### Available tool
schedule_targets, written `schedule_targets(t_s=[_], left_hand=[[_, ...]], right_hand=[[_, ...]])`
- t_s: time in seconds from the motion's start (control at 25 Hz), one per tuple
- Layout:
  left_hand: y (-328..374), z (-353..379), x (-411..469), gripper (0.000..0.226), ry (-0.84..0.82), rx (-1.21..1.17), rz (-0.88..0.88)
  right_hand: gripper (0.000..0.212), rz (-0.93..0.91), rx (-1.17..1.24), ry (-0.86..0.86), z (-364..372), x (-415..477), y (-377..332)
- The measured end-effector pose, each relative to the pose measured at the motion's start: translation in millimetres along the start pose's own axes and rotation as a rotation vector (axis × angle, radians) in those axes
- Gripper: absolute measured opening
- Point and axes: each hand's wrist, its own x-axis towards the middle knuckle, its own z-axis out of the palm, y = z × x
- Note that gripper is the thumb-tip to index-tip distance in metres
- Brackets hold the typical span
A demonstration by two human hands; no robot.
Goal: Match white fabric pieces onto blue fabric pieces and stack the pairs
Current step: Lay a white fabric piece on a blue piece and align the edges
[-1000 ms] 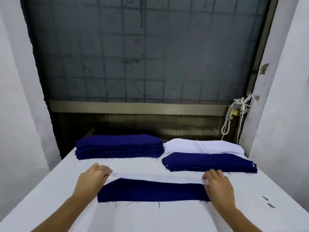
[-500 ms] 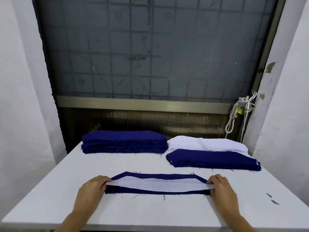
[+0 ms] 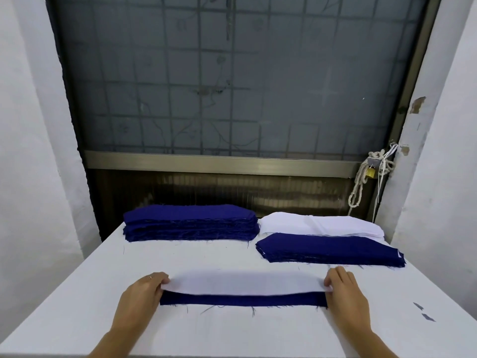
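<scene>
A long white fabric piece [image 3: 245, 281] lies over a blue fabric piece [image 3: 242, 299] in front of me, with only the blue piece's near strip showing. My left hand [image 3: 140, 295] pinches their left ends and my right hand [image 3: 344, 293] pinches their right ends. A thick stack of blue pieces [image 3: 191, 223] sits at the back left. At the back right lies a pile of white pieces [image 3: 320, 224], and just in front of it a low stack with blue on top [image 3: 327, 249].
The white table [image 3: 77, 293] ends at a near edge along the bottom of the view. White walls close in on both sides, and a barred window stands behind. A knotted rope with a padlock [image 3: 370, 171] hangs at the back right. Small dark scraps [image 3: 423, 312] lie at right.
The white piece has slid toward me over the blue one, from the far edge to covering most of it. Both hands stayed at the ends.
</scene>
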Motion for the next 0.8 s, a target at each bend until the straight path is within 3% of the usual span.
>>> schedule_targets(t_s=[0.16, 0.56, 0.8], left_hand=[[-4, 4, 2, 0.027, -0.101, 0.031, -0.010], [-10, 7, 5, 0.043, -0.051, 0.004, -0.031], [-8, 5, 10, 0.041, -0.025, -0.178, -0.245]], right_hand=[[0.027, 0.026, -0.041, -0.045, 3, -4, 5], [0.030, 0.112, 0.048, -0.029, 7, 0, 14], [0.029, 0.267, 0.283, 0.106, 10, 5, 23]])
